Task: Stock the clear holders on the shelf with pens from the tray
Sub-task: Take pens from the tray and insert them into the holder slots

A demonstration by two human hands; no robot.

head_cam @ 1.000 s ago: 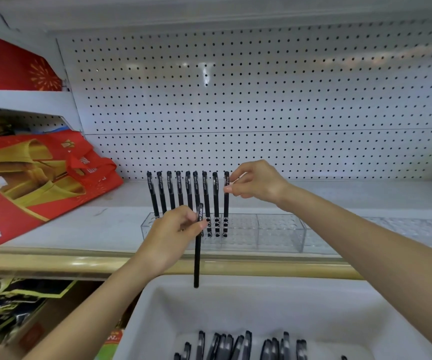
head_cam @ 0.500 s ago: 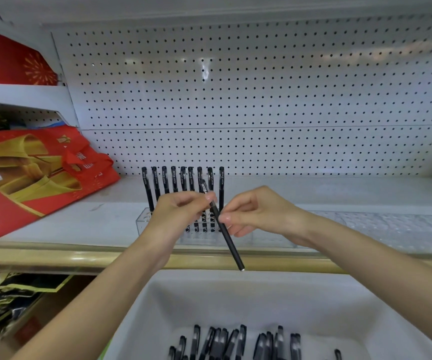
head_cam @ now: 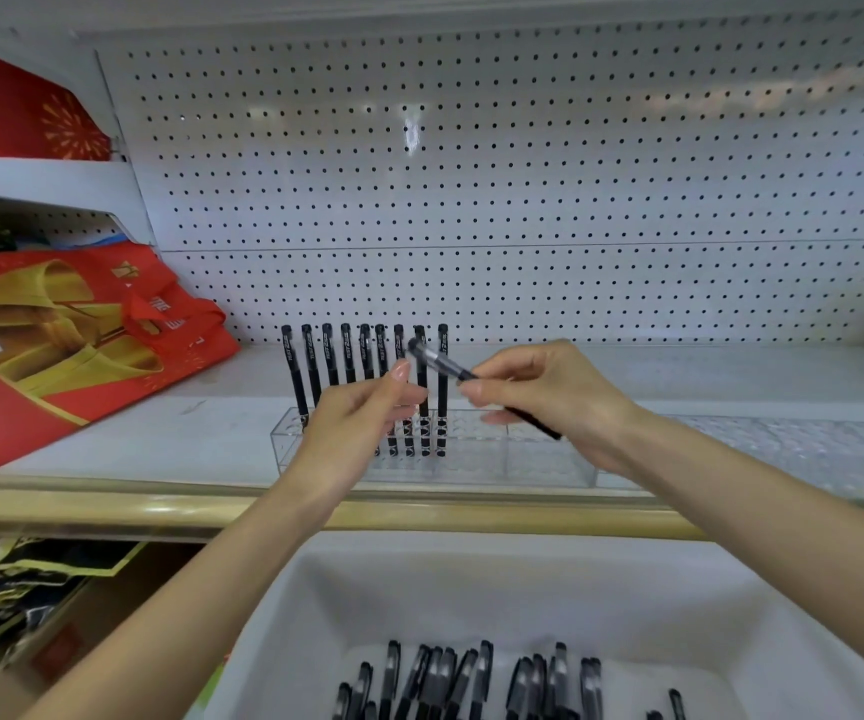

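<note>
Against pegboard (head_cam: 523,174), right hand (head_cam: 549,397) pinches slanted black pen (head_cam: 440,362).

Shop shelving bay, viewed from the aisle.
White pegboard (head_cam: 523,174) rises behind the right hand (head_cam: 559,397), with soft glare above. The white shelf (head_cam: 731,376) has a brass-coloured front rail (head_cam: 159,506). Red-and-gold bags (head_cam: 55,324) lie left of the left hand (head_cam: 351,423).

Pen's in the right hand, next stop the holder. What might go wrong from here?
The pen lies slanted in the right hand, its cap end close to the standing pens; swinging it upright may knock that row askew. The clear holder sits near the front edge of the shelf, so a hard push down might slide it toward the tray.
</note>
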